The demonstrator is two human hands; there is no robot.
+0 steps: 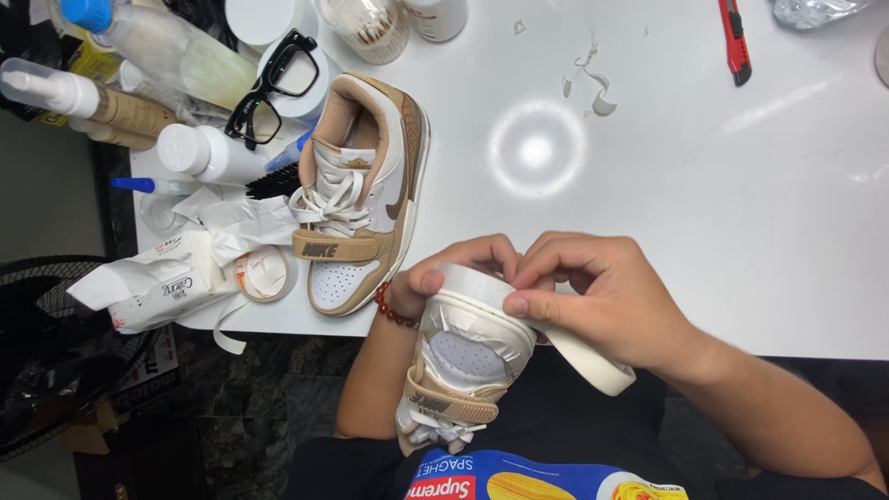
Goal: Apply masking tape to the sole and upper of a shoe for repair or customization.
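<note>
I see tape roll [264, 274] far left on table [704, 213], second shoe [361, 194] beside it, sole down. Left hand [463, 264] curled around toe of shoe [468, 356] held above lap. Right hand [607, 301] pinches masking tape [588, 361] against sole edge, fingers narrow.

A shoe [468, 356] stands toe-up at the near edge of the table [704, 213], held between the left hand [458, 268] and the right hand [602, 296]. A tape roll [593, 361] hangs at its right, under the right hand. Left of them a second shoe [361, 194] lies on the table. Farther left lie a wipes pack [153, 287] and bottles [139, 83]; glasses [271, 88] rest beyond that shoe. A cutter [734, 39] lies far right.
</note>
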